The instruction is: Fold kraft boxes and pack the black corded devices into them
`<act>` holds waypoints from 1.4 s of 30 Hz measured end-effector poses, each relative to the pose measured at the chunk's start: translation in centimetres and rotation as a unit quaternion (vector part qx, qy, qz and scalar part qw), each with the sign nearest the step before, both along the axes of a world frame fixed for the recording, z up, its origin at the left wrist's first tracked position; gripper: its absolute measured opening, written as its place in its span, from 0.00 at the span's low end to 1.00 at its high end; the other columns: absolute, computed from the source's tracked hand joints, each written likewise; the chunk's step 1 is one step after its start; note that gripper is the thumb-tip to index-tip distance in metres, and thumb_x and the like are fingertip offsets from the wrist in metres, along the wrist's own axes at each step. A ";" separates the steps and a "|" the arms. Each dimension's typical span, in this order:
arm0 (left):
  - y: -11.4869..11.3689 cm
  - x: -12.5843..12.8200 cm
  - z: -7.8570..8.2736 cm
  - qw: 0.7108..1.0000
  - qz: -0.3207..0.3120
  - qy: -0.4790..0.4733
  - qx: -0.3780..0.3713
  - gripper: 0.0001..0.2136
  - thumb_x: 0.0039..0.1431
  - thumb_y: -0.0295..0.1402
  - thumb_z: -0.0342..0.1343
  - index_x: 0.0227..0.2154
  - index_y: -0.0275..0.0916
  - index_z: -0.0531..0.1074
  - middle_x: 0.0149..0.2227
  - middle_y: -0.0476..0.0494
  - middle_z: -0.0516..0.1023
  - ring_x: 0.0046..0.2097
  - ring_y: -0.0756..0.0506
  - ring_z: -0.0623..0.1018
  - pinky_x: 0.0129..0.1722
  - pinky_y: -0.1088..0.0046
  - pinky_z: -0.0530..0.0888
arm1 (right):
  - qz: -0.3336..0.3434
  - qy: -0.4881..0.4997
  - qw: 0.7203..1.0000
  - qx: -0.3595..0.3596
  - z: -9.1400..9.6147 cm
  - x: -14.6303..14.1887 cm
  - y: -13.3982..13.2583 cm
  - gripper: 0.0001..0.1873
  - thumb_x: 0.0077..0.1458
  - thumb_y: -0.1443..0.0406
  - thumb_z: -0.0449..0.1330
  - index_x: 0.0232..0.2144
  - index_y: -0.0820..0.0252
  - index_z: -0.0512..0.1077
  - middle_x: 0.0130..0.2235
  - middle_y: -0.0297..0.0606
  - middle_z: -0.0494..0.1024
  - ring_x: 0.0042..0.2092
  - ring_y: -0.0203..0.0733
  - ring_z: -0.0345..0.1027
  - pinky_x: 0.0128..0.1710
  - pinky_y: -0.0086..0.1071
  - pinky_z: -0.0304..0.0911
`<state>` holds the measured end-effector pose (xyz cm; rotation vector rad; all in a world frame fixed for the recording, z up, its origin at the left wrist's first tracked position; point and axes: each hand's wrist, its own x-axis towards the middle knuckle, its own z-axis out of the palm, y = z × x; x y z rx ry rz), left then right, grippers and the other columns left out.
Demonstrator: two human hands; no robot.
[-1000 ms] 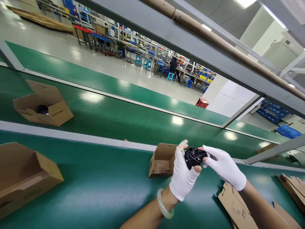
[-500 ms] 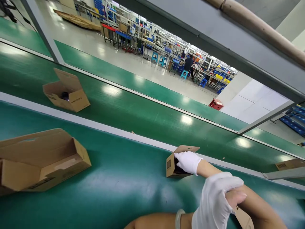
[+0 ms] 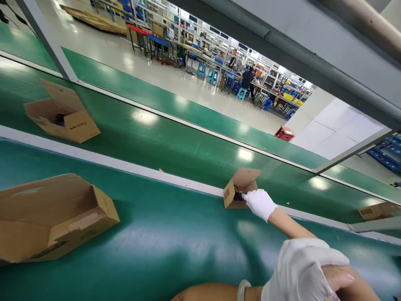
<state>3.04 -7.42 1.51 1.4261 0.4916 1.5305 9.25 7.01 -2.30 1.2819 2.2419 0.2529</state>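
A: From the left: a large, open brown cardboard box [image 3: 62, 200] is cut off at the edge; beyond it, a dark object [image 3: 60, 119] is seen in an open brown cardboard carton [image 3: 80, 126], too shadowed to be identified.

B: And further right?

A: A black part [image 3: 238, 196] is lodged inside a small brown cardboard box [image 3: 229, 197]. That much looks done, but the flap is raised, so closing is judged to be left.

B: Hands?

A: The white-gloved right hand [image 3: 259, 203] is held at the part; whether it is gripped cannot be told. The white-gloved left hand [image 3: 305, 271] is curled, nothing seen held, its palm hidden, the right forearm partly covered by it.
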 end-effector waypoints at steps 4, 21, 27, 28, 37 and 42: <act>0.6 -0.8 0.1 0.999 -0.034 -0.014 0.019 0.17 0.58 0.50 0.53 0.37 0.44 0.79 0.37 0.42 0.80 0.43 0.38 0.79 0.44 0.63 0.79 | -0.038 0.017 0.997 0.059 0.5 1.2 5.1 0.12 0.60 0.68 0.52 0.44 0.63 0.72 0.39 0.50 0.76 0.40 0.50 0.71 0.36 0.36 0.62; 1.6 -4.7 2.2 0.994 0.006 -0.100 -0.036 0.14 0.63 0.38 0.52 0.50 0.44 0.68 0.53 0.46 0.69 0.59 0.46 0.67 0.59 0.73 0.63 | -0.575 0.009 0.814 -0.080 1.5 32.3 -14.7 0.19 0.60 0.55 0.59 0.47 0.63 0.70 0.46 0.42 0.73 0.44 0.44 0.69 0.46 0.44 0.66; 0.7 -4.3 1.3 1.000 0.018 -0.014 -0.013 0.13 0.63 0.35 0.52 0.51 0.44 0.67 0.53 0.47 0.70 0.57 0.48 0.68 0.57 0.77 0.63 | -0.580 0.086 0.810 -0.017 -2.1 32.4 -17.7 0.18 0.61 0.56 0.58 0.49 0.61 0.68 0.52 0.43 0.68 0.48 0.46 0.66 0.48 0.44 0.64; 0.7 -4.3 1.1 1.000 0.020 -0.004 -0.010 0.13 0.63 0.34 0.52 0.51 0.44 0.67 0.53 0.47 0.70 0.57 0.48 0.68 0.57 0.76 0.63 | -0.574 0.095 0.813 0.000 -2.2 32.1 -17.6 0.17 0.61 0.57 0.58 0.47 0.61 0.69 0.52 0.43 0.68 0.48 0.45 0.66 0.48 0.44 0.64; 1.8 -1.7 -0.2 0.970 -0.055 0.236 0.000 0.30 0.58 0.44 0.54 0.62 0.44 0.52 0.64 0.37 0.57 0.64 0.37 0.59 0.62 0.50 0.57 | -0.483 0.159 0.824 0.250 5.0 27.1 -15.1 0.15 0.60 0.58 0.50 0.45 0.59 0.67 0.39 0.43 0.76 0.38 0.50 0.71 0.35 0.35 0.58; 0.5 1.1 -1.0 0.913 -0.218 0.337 -0.074 0.53 0.45 0.45 0.63 0.66 0.36 0.36 0.69 0.31 0.38 0.68 0.31 0.41 0.65 0.45 0.44 | -0.406 0.218 0.817 0.346 8.4 19.8 -14.0 0.18 0.63 0.60 0.44 0.51 0.59 0.62 0.46 0.43 0.76 0.44 0.48 0.71 0.40 0.33 0.61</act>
